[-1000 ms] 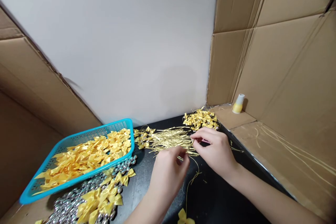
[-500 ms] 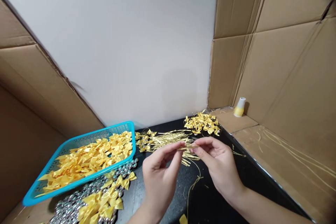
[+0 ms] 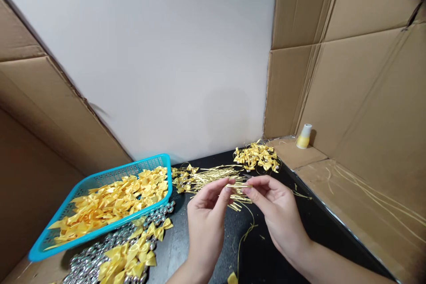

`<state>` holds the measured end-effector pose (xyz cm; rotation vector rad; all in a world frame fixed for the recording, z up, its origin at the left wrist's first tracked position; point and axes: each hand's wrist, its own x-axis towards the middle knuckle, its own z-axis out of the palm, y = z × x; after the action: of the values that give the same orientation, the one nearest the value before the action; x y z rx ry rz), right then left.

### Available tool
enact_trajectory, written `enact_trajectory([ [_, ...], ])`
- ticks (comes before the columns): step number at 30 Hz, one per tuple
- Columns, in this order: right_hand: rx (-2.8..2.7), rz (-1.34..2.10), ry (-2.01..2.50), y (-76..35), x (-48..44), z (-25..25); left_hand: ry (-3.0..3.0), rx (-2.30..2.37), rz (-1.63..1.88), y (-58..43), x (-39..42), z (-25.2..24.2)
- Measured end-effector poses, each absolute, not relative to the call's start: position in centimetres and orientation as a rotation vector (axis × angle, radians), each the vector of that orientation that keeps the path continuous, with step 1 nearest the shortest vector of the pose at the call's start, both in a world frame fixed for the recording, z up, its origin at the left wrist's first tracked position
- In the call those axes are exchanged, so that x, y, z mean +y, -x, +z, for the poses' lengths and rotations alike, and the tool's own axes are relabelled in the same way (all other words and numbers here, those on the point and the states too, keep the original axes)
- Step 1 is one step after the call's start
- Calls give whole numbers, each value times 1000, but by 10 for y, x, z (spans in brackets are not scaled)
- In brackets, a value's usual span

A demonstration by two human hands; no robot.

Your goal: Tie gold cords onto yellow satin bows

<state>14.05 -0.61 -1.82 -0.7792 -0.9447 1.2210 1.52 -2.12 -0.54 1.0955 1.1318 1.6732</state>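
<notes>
Left hand [image 3: 207, 217] and right hand [image 3: 278, 211], thumb and fingertips of each closed in a pinch, hold a gold strip [image 3: 238, 186] between them above the tabletop [image 3: 256, 257]. Beyond lie loose strips [image 3: 216, 174]; at left, a basket [image 3: 170, 177] containing yellow bows [image 3: 116, 202].

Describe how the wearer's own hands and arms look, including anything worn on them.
Left hand and right hand are ungloved, with no ring or watch visible. No sleeve shows on the left wrist or right forearm.
</notes>
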Motion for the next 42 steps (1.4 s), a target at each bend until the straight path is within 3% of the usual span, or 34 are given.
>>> enact_trajectory([
  [21, -469, 1733, 695, -134, -11, -11, -1412, 1078, 1984, -12, -20, -10],
  [28, -458, 1678, 676, -135, -9, -8, -1765, 1038, 2059, -7, -17, -14],
  [42, -439, 1868, 660, -129, -13, -19, -1715, 1076, 2000, -12, -23, -13],
])
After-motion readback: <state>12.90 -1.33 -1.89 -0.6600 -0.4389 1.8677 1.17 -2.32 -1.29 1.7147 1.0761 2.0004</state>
